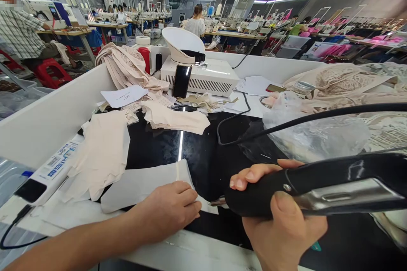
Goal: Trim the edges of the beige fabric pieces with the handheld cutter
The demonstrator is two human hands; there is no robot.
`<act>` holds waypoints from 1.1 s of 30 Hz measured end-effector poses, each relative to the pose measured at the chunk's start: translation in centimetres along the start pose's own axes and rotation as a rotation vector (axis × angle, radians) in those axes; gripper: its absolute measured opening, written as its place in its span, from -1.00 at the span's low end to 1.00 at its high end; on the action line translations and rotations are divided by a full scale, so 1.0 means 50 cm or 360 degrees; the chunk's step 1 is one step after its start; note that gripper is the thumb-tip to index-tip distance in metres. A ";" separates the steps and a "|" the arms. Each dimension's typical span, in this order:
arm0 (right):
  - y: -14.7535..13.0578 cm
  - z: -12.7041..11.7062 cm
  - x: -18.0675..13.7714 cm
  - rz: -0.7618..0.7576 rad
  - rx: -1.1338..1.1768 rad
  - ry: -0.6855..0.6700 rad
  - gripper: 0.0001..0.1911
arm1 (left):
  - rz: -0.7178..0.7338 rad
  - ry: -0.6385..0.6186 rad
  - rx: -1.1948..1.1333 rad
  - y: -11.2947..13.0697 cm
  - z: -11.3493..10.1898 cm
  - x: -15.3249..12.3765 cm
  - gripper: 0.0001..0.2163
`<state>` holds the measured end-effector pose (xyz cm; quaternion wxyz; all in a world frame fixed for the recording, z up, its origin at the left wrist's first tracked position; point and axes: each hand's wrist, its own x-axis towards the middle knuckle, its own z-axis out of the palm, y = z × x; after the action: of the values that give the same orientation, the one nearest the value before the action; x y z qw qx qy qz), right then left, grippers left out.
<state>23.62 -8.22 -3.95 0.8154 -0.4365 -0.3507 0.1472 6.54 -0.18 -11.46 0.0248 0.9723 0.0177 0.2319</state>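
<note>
My right hand (280, 216) is wrapped round the black handle of a corded hand tool (318, 186), whose metal tip points left toward a pale fabric piece (146, 182) on the black glossy tabletop (203, 156). My left hand (168, 209) lies on that fabric piece, fingers curled down and pressing its right end close to the tool's tip. The tool's black cord (318, 116) arcs up and off to the right.
Stacked beige fabric pieces (101, 152) lie at left, more cut pieces (174, 118) beyond. A white machine (203, 76) with a phone (182, 80) leaning on it stands at the back. A plastic bag (311, 135) and lace garments (343, 80) lie right. White walls (47, 118) ring the table; other workers sit further off.
</note>
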 end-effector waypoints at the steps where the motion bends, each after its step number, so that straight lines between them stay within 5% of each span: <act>1: 0.000 0.001 -0.003 -0.0006 0.0021 0.0003 -0.60 | 0.0006 0.0009 0.0001 0.000 0.000 0.000 -0.79; 15: 0.005 -0.001 -0.024 0.0040 0.0031 -0.0157 -0.62 | -0.0066 -0.0019 -0.0085 0.001 0.002 -0.005 -0.78; 23: -0.007 -0.015 -0.016 0.0014 0.0068 0.0002 -0.55 | -0.0015 -0.0066 -0.0015 0.000 -0.006 0.003 -0.77; 33: -0.006 -0.018 -0.017 0.0016 0.0050 -0.0043 -0.56 | -0.0027 -0.0030 -0.0007 -0.003 -0.005 -0.001 -0.71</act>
<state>23.66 -9.40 -4.42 0.8166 -0.4233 -0.3571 0.1627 6.38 -0.03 -11.29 0.0291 0.9742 0.0253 0.2225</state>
